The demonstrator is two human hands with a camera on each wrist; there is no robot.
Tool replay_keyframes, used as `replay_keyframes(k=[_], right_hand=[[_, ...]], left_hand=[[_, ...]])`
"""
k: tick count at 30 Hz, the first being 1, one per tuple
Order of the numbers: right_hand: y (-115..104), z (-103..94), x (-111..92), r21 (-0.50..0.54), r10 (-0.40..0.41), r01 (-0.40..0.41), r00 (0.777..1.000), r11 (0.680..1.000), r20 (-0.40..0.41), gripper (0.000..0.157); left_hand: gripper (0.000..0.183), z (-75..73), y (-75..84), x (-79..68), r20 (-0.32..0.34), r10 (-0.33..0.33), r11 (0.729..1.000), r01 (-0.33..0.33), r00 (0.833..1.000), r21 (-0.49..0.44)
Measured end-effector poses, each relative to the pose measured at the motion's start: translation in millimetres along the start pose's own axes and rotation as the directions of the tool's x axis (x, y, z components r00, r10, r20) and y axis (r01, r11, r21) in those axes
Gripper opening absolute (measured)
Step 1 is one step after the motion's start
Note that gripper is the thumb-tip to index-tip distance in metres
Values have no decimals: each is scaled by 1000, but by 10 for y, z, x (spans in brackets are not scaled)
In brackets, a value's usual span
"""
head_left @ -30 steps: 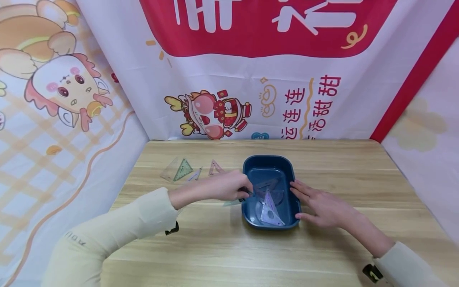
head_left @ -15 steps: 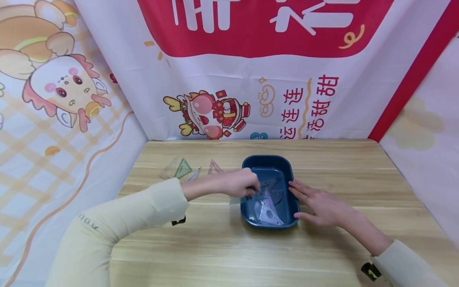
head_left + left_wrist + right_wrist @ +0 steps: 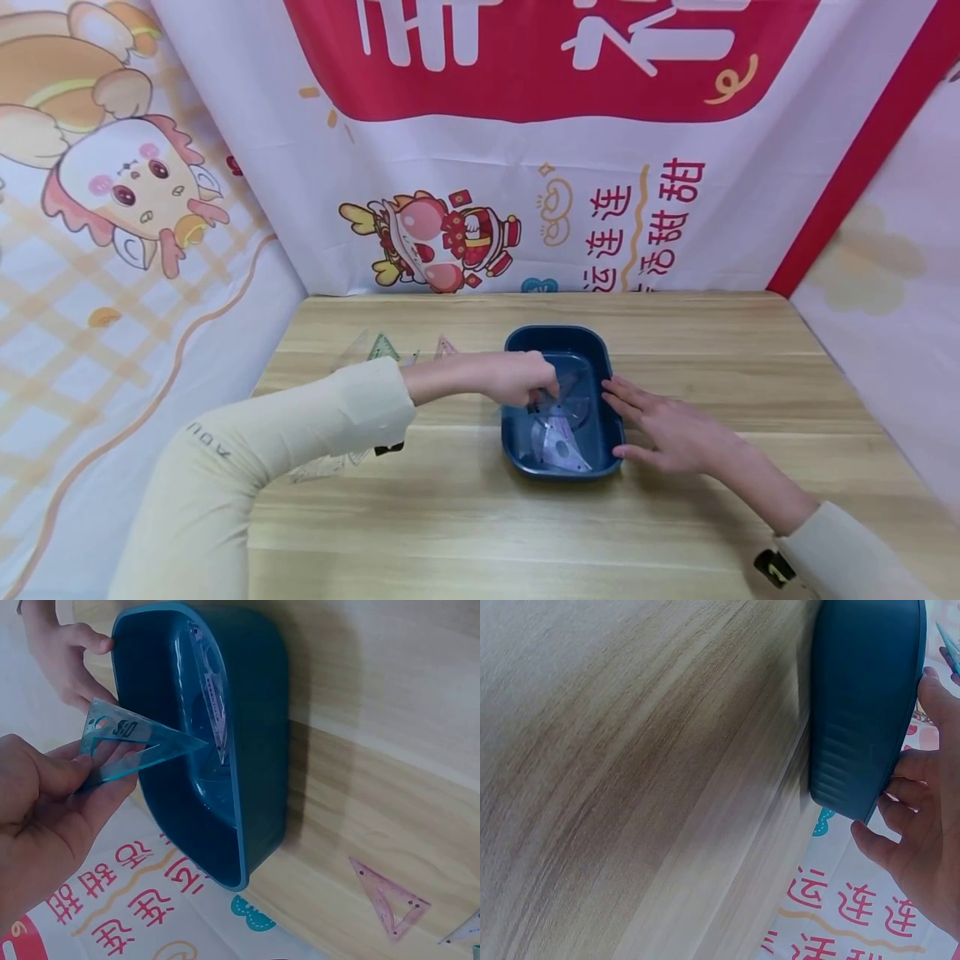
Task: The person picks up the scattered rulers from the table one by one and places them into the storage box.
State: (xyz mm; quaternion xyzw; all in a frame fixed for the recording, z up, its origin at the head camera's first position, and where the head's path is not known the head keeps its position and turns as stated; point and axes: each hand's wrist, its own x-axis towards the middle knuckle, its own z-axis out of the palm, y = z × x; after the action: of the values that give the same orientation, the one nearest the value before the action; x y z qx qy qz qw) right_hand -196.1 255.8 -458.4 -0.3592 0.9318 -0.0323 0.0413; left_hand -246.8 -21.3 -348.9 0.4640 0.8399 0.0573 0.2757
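Observation:
My left hand (image 3: 525, 379) is over the left part of a dark blue plastic box (image 3: 558, 335), pinching a teal see-through set square (image 3: 124, 726) between thumb and fingers. The set square's pointed end reaches over the box opening in the left wrist view. Inside the box lie a purple-tinted set square (image 3: 562, 450) and a clear, round-edged piece (image 3: 579, 408) like a protractor. On the box's right side, my right hand (image 3: 678, 429) rests its extended fingers against the rim. The right wrist view shows thumb and fingertips touching the box's upper edge.
Left on the wooden table (image 3: 675, 533) lie a green set square (image 3: 382, 345), a clear one (image 3: 349, 352) and a pink one (image 3: 446, 344), partly behind my left arm. More clear pieces (image 3: 322, 468) show beside the sleeve. A printed cloth (image 3: 480, 142) hangs behind the table.
My left hand has moved right, from the box's left rim to over its inside, carrying the teal set square. The right hand stays against the box.

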Motion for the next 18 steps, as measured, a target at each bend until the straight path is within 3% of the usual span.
replay_keyframes(k=[7,18], right_hand=[[4,8,-6,16,9,-9,1000,1000,7,80],[9,21,6,12,7,-7,1000,1000,0,82]], left_hand=[[35,-47,-29,57,-11,6,1000,-6,1000,-11],[23,-74,-73,154,-109,21,1000,-18,994,24]])
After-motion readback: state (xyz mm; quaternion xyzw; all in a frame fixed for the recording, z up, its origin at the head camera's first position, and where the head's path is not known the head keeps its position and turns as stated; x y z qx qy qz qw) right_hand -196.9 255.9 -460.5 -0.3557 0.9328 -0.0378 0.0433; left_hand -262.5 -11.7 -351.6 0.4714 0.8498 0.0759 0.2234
